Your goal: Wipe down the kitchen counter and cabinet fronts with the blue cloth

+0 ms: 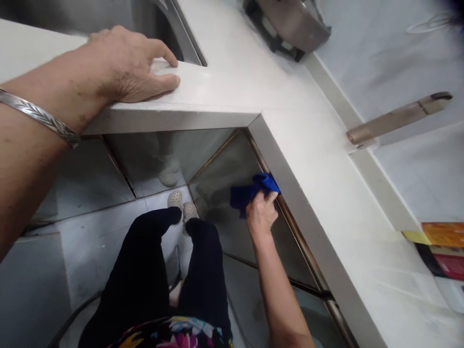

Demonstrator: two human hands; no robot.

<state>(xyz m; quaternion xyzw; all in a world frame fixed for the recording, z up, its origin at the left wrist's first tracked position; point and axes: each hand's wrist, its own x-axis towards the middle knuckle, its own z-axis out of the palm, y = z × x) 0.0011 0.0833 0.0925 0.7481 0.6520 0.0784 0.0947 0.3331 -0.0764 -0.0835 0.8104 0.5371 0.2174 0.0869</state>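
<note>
Cloth (266,182) held in right hand (261,212), against rail (304,244).
I find it bunched at the grip's far side, rail slanting lengthwise alongside; left hand (126,65) farther off, spread on worktop (235,87), holding nothing.

we can read no text, label, brand, number or sign here; on the coloured packages (445,234) at the right edge of the view, we find the surfaces too blurred to make out lettering.
</note>
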